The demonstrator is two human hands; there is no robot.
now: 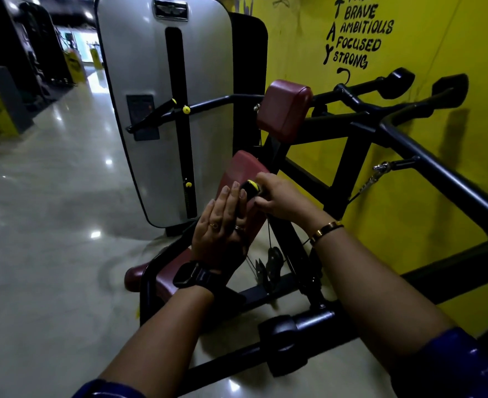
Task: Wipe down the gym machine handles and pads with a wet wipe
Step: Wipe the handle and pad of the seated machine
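The lower maroon vinyl pad [241, 173] of the gym machine stands tilted at the centre, just beside the grey weight-stack cover [162, 110]. The left hand [222, 225] lies flat against it, fingers straight and together, wrist bent back, holding nothing. The right hand [280, 196] curls thumb and fingers round a black knob with a yellow cap [251, 187] at the pad's edge. Above sits a second maroon pad [284, 110], with black handle grips [397, 81] near the yellow wall [409, 211].
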